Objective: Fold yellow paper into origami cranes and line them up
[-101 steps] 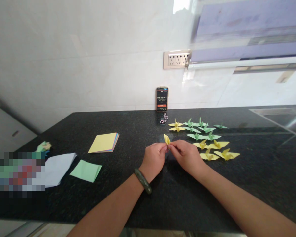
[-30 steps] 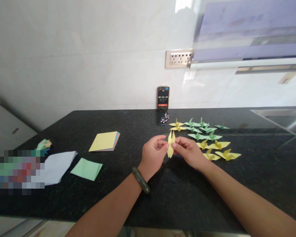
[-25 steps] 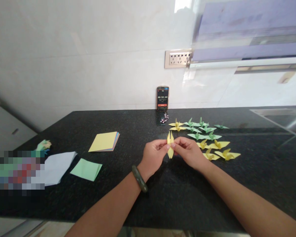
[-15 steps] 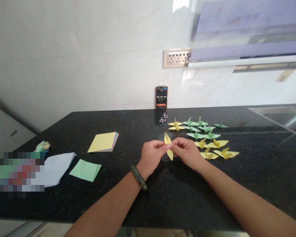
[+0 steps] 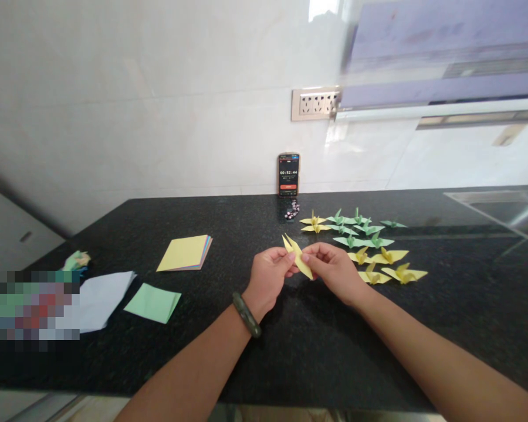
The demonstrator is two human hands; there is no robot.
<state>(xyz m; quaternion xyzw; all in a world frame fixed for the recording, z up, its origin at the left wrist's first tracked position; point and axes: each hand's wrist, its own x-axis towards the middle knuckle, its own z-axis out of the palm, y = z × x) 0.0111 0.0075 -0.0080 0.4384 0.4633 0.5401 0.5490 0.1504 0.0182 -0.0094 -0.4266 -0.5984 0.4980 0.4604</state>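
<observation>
A narrow, partly folded yellow paper piece (image 5: pixel 297 256) is pinched between both hands just above the black countertop (image 5: pixel 229 351). My left hand (image 5: pixel 268 278), with a dark bangle on its wrist, grips it from the left with closed fingers. From the right, my right hand (image 5: pixel 334 271) pinches the same piece. The piece lies tilted, its two pointed tips aimed up and to the left. Several finished yellow and green paper cranes (image 5: pixel 369 246) lie on the counter just right of my hands.
A stack of coloured paper squares (image 5: pixel 185 253) lies to the left, with a folded green sheet (image 5: pixel 152 303) and a pale blue sheet (image 5: pixel 101 299) nearer the counter's left end. A phone (image 5: pixel 288 174) showing a timer leans against the wall. A steel sink (image 5: pixel 506 214) is at far right.
The yellow piece was lengthened from a small tip between my fingers to a long narrow shape held upright, then tilted so its tips point up and left. Both hands stayed in place.
</observation>
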